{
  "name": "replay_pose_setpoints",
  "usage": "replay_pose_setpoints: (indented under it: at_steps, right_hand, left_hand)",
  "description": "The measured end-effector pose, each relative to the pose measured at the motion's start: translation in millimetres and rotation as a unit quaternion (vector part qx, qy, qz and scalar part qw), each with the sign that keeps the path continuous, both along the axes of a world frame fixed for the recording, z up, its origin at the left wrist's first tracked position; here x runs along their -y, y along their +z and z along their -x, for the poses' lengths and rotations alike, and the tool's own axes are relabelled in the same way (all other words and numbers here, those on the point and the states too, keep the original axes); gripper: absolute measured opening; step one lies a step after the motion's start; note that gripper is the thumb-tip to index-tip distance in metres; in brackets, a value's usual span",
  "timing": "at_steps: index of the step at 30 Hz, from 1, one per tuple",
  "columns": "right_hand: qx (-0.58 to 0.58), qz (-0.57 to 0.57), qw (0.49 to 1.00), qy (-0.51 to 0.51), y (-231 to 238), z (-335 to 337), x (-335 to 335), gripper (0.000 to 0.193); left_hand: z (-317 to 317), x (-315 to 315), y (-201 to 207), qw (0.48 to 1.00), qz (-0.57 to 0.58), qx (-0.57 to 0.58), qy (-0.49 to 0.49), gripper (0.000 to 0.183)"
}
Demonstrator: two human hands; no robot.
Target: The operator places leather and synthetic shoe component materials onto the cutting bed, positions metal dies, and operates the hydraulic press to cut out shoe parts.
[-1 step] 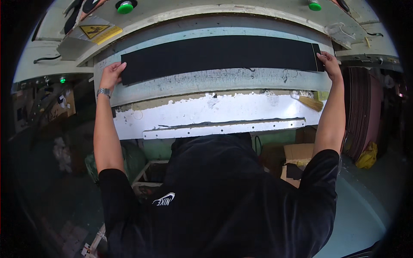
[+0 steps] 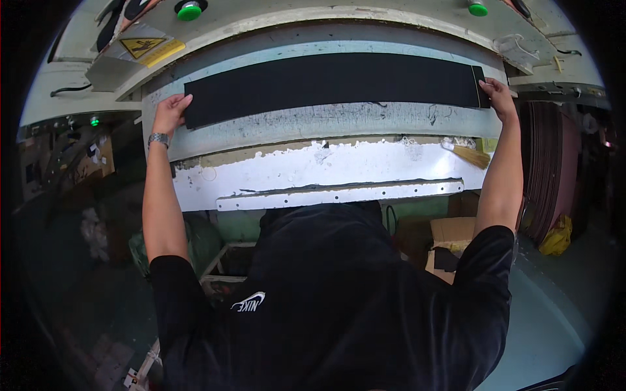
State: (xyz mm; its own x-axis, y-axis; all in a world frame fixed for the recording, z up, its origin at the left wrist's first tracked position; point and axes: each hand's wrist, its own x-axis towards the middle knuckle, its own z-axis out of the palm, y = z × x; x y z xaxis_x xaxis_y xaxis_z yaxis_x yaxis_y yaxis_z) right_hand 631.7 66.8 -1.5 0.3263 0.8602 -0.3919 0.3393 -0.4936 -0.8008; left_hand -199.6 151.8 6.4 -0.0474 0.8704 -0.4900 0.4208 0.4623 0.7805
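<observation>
A long black sheet (image 2: 329, 83) lies flat across the pale, worn bed of a large machine (image 2: 326, 120). My left hand (image 2: 171, 112) grips the sheet's left end, with a metal watch on that wrist. My right hand (image 2: 497, 94) pinches the sheet's right end near a thin light stripe. Both arms are stretched forward and wide apart. My black shirt fills the lower middle of the view.
Two green buttons (image 2: 190, 10) (image 2: 477, 9) sit on the machine's top panel, beside a yellow warning label (image 2: 149, 47). A perforated metal bar (image 2: 339, 194) runs along the front. A brush (image 2: 469, 155), cardboard boxes (image 2: 450, 234), a yellow bag (image 2: 557, 238) and stacked reddish sheets (image 2: 554, 163) are at the right.
</observation>
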Motion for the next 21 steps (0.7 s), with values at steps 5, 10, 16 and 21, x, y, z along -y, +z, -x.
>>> replay_pose_setpoints:
  at_steps: [5,10,16,21]
  right_hand:
    - [0.233,-0.004,0.972,0.035,-8,16,-4,0.038]
    - [0.480,-0.151,0.853,0.139,18,43,3,0.058]
    - [0.444,-0.135,0.793,0.395,42,154,-21,0.101]
    - [0.471,-0.045,0.744,0.472,41,176,-25,0.124]
  left_hand:
    - [-1,0,-13,0.973,-0.072,-0.215,-0.036,0.047]
    - [-48,9,29,0.860,-0.280,-0.368,-0.217,0.072]
    - [-101,9,49,0.749,-0.151,-0.440,-0.472,0.097]
    - [-104,5,51,0.730,-0.149,-0.438,-0.502,0.100]
